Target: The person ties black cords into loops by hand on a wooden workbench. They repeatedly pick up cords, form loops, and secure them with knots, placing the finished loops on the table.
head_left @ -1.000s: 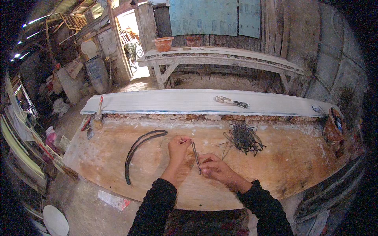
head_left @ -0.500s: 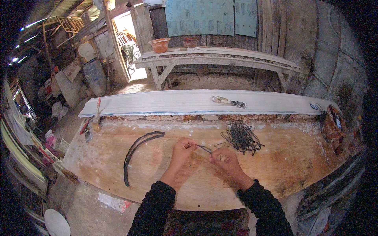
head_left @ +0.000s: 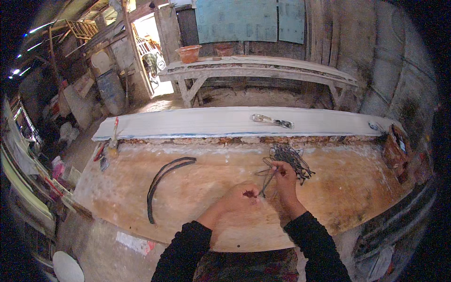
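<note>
My right hand (head_left: pixel 285 176) is at the near left edge of a tangled pile of thin black cords (head_left: pixel 297 161), its fingers pinched on a dark cord (head_left: pixel 267 179). The cord runs down from there in loose loops to my left hand (head_left: pixel 243 196). That hand is closed on the cord's lower end, just above the wooden board. Left of my hands, a bundle of longer black strips (head_left: pixel 155 184) lies in a curve on the board, touched by neither hand.
The wooden board (head_left: pixel 117 197) backs onto a white ledge (head_left: pixel 197 123) carrying a stained scraper-like tool (head_left: pixel 272 121). Brushes (head_left: pixel 113 141) stand at its left end, a brown container (head_left: pixel 397 152) at its right. Beyond is a long bench (head_left: pixel 253 70) with an orange pot (head_left: pixel 189 54).
My right hand has moved up to the cord pile, and my left hand has shifted right and nearer. The cord between them now hangs in wider loops.
</note>
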Tool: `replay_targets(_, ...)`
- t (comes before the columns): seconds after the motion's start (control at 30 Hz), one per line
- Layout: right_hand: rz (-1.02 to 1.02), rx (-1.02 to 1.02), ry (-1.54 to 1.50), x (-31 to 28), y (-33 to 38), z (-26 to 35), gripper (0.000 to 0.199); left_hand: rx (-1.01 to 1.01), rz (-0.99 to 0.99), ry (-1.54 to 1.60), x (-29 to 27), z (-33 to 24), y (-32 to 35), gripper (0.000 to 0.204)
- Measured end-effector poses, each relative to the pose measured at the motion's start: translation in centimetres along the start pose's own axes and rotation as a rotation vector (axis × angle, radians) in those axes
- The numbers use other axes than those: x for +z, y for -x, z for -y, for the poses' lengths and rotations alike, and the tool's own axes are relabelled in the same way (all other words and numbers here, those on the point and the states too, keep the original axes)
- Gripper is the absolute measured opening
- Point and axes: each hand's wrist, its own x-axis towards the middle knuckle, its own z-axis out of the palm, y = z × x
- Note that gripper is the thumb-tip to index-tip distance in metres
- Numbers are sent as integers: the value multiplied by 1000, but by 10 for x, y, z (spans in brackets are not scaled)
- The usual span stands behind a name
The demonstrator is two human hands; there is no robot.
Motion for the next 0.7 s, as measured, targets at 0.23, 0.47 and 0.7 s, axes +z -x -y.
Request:
replay_targets(0.23,-19,-120,119,-5,0,-6,8,-167,-497,-202,-21,-6,-6,10)
replay_targets(0.47,685,62,-180,9,35,31,8,-124,-959,-269,-54,29,-2,10)
replay_targets(0.7,897,95,-230,12,50,51,12,-180,-897,-210,-45,35,-6,9)
